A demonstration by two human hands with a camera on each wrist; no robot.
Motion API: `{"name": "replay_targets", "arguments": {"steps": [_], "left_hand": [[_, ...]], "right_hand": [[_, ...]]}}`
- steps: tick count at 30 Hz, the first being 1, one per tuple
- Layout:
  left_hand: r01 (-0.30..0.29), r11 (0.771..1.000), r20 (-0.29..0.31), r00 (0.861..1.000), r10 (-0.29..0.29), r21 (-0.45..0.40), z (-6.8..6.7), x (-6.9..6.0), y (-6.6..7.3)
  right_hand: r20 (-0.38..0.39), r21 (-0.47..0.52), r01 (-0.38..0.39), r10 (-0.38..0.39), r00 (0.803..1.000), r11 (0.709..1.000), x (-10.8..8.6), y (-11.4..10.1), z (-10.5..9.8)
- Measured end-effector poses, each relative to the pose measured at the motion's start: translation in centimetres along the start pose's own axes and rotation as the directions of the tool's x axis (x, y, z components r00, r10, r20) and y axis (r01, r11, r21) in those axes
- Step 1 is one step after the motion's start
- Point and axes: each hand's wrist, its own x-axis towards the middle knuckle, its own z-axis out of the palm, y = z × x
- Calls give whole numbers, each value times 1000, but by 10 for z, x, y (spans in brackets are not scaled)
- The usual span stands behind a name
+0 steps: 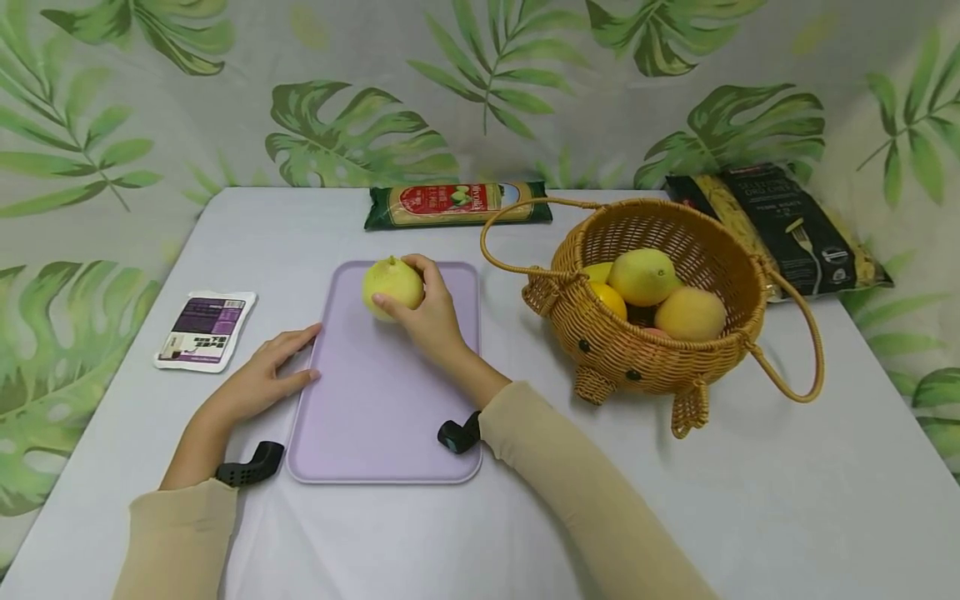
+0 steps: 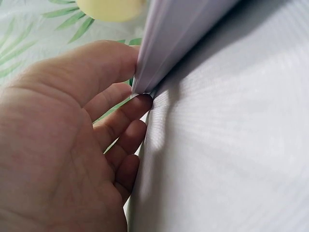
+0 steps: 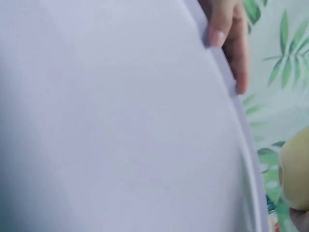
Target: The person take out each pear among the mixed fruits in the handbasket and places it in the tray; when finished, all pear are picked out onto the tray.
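Observed yellow fruit point(image 1: 385, 282) gripped in right hand point(image 1: 433, 310) at far end of purple tray point(image 1: 382, 408), whether resting or raised undeterminable, with left hand point(image 1: 264, 377) farther off, unclenched fingers touching tray's left edge.

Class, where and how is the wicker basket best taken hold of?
Probably by both looped handles, one hand from each side: they spread outward from the wicker basket, leaving open loops; lifting evenly should keep the fruit inside.
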Motion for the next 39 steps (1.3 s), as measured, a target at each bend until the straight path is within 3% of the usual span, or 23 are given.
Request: {"name": "replay_targets", "arguments": {"steps": [6,16,23,27,32,39], "left_hand": [[-22,1000,-14,1000,22,4,1,1,-1],[-28,1000,-14,1000,28,0,2,1,-2],[-22,1000,-12,1000,23,11,1,0,-2],[-26,1000,-9,1000,26,17,1,0,-3],[-19,1000,-12,1000,19,16,2,0,-4],[0,1000,-2,1000,0,17,1,0,-4]], "right_hand": [[-30,46,-39,40,999,998,2,16,8],[27,40,-114,113,993,993,1,25,12],[144,94,-172,158,977,981,3,28,11],[181,84,-214,197,964,973,0,18,7],[265,61,-183,161,951,981,-4,-3,3],[345,36,-142,121,931,989,-5,-8,4]]}}
